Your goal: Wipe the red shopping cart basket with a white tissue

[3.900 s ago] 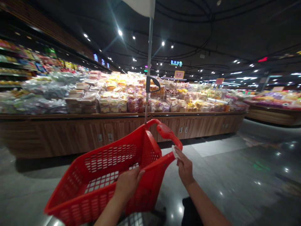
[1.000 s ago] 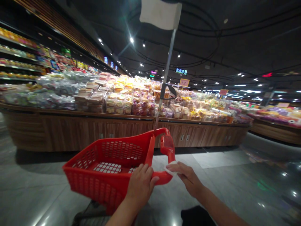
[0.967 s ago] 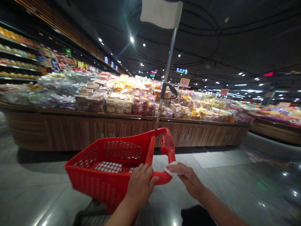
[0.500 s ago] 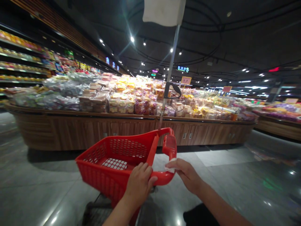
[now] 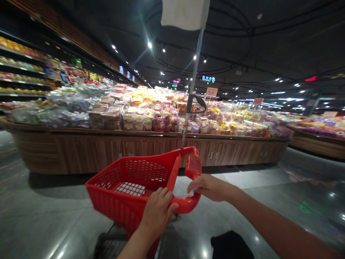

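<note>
Illumination is dim overall and comes from recessed ceiling spotlights (image 5: 149, 45), with strip lights toward the far right (image 5: 287, 99). A star-shaped flare radiates from the brightest spotlight. The packaged bakery goods (image 5: 140, 115) are overexposed, with their labels washed out. Specular glare marks the polished floor tiles (image 5: 61, 244), and a soft shadow lies beneath the wooden display bench (image 5: 81, 151). Fisheye distortion bends the wall shelving (image 5: 24, 66) at the left edge. The red shopping cart (image 5: 102, 205) shows slight blur, and distant signs are illegible.
</note>
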### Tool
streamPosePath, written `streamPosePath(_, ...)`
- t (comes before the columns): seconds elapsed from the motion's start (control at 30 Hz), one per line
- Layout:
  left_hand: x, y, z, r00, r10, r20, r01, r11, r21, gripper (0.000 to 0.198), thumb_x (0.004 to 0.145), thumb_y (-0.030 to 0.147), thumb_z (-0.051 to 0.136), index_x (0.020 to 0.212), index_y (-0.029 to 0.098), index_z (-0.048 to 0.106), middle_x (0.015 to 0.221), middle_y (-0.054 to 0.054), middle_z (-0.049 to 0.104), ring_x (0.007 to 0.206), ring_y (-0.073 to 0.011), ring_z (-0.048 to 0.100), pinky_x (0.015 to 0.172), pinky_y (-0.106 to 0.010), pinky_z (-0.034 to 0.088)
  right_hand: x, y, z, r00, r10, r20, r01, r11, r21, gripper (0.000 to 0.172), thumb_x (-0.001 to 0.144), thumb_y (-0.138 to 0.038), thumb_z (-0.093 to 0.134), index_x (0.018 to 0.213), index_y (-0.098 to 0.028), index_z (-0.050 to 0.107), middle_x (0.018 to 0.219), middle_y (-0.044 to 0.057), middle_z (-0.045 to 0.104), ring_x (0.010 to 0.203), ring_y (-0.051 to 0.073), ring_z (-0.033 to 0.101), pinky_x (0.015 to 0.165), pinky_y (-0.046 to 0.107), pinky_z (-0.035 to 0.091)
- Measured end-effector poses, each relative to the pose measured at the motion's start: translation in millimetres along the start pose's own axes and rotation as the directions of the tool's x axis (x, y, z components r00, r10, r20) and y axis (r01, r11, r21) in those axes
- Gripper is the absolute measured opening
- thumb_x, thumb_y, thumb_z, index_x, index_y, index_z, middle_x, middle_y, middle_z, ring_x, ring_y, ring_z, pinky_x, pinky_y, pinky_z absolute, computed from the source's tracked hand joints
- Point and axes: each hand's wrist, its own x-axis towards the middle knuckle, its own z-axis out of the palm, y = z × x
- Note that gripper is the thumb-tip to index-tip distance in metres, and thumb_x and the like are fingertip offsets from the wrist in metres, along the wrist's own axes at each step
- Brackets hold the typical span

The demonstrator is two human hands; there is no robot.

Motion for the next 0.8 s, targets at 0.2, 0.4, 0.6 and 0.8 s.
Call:
streamPosePath(0.2,-4,-9,-5.5,0.995,0.066,-0.072,-0.065,0.998,0.008,0.034,0.091,0.043,0.032,0.087,0.02,0.057,0.09,-0.006,0.063,0.085,-0.0217,0.057,0.083,-0.041,0.046,-20,23,42,0.884,0.03,-0.467,-0.006,0.999,0.051,0.032,0.093,-0.019,0.039,0.118,-0.023,0.058,0.115,0.007,0.064,0.108,0.02,0.058,0.09,0.035,0.045)
streamPosePath(0.4,-9,-12,-11.8,0.988,0.103,-0.116,-0.104,0.995,-0.004,0.036,0.091,0.045,0.032,0.094,0.021,0.057,0.093,-0.006,0.064,0.088,-0.0215,0.058,0.083,-0.039,0.046,-28,6,78,0.815,0.016,-0.579,0.025,0.998,0.062,0.034,0.094,-0.02,0.035,0.12,-0.027,0.055,0.121,0.006,0.061,0.109,0.019,0.057,0.092,0.037,0.043)
streamPosePath(0.6,-10,-22,-20.8,0.997,0.071,-0.041,-0.074,0.994,-0.076,0.035,0.089,0.046,0.035,0.09,0.021,0.06,0.092,-0.006,0.065,0.091,-0.0213,0.058,0.082,-0.037,0.048,-19,25,68,0.756,0.039,-0.654,-0.09,0.995,-0.044,0.037,0.094,-0.021,0.033,0.124,-0.026,0.053,0.122,0.006,0.061,0.11,0.021,0.056,0.091,0.039,0.042)
streamPosePath(0.8,-8,0,-38.6,1.0,0.0,0.011,0.0,0.998,-0.061,0.03,0.088,0.04,0.042,0.103,0.02,0.058,0.105,-0.008,0.064,0.1,-0.0229,0.057,0.092,-0.043,0.043,-2,21,87,0.665,0.097,-0.741,-0.146,0.989,-0.001,0.043,0.088,-0.012,0.033,0.123,-0.026,0.053,0.126,0.006,0.058,0.115,0.021,0.052,0.095,0.042,0.039)
